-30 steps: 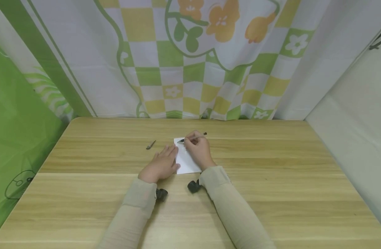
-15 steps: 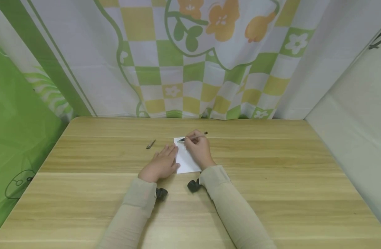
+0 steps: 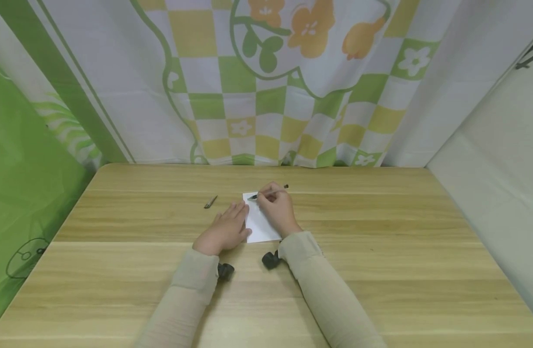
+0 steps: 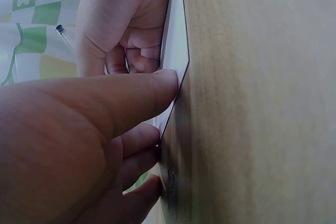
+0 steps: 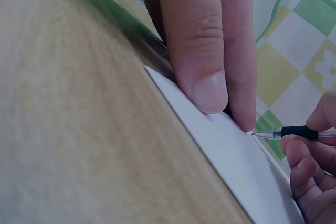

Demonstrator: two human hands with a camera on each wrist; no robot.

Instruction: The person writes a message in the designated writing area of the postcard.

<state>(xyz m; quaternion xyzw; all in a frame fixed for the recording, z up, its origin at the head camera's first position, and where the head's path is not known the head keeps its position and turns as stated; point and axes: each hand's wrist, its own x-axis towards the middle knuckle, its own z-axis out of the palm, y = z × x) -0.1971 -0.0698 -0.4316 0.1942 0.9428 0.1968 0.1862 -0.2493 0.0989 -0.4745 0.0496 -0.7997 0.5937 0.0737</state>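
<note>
A white sheet of paper (image 3: 261, 227) lies on the wooden table between the two hands. My right hand (image 3: 278, 207) pinches a pen (image 5: 299, 132) with a clear barrel and a black grip; its tip is right at the upper left part of the paper. In the right wrist view the pen's metal-grey point shows close to the paper's surface. My left hand (image 3: 227, 228) presses the paper's left edge with straight fingers, and its thumb (image 4: 157, 90) rests on the near left corner. Part of the paper is hidden under the right hand.
A pen cap (image 3: 210, 202) lies on the table (image 3: 379, 270) left of the paper. Black wrist cameras hang under both sleeves, just above the tabletop. A checkered curtain (image 3: 275, 111) hangs behind the table's far edge, and green cloth (image 3: 27, 169) stands at the left.
The pen's back end has shifted slightly in the right hand, while its tip stays at the upper left of the paper. The left hand and the paper keep their places.
</note>
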